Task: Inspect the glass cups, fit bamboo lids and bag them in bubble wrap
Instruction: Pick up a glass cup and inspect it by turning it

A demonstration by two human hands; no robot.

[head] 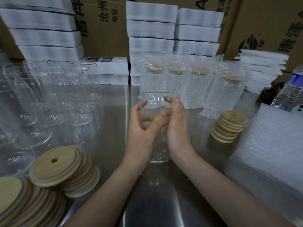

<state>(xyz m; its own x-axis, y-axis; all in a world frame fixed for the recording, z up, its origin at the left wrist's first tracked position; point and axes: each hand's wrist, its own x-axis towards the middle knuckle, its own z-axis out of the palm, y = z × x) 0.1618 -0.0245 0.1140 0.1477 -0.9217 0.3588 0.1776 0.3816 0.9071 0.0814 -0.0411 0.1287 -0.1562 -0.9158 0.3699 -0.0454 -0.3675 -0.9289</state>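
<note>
Across the top of the frame I see brown cartons forming the back wall. One, at upper centre, bears black print reading "沧州" and "地址:", and another shows part of a big "A"; the marks at upper right are too cut off for me to read. White foam is stacked in slabs against them, at upper left and upper centre. The steel table fills the lower frame and is shiny enough to mirror the forearms. A thick pile of bubble-wrap sheets lies at the right edge. Rows of bare cups crowd the left side. Four bagged cups stand upright at centre right, with their lids showing tan through the wrap. Loose lids, round with a small hole, are fanned in slumped stacks at lower left, and a shorter stack stands at right, just beside the sheets. A water bottle stands at the far right; its blue label is too blurred to read. In the centre, both forearms reach up from the bottom edge. The left hand wraps the cup from the left, thumb in front and fingers behind the glass. The right hand presses its palm to the right side, thumb near the rim and fingertips curled round the back. The cup is upright and has no lid; I cannot tell whether its base touches the table.
</note>
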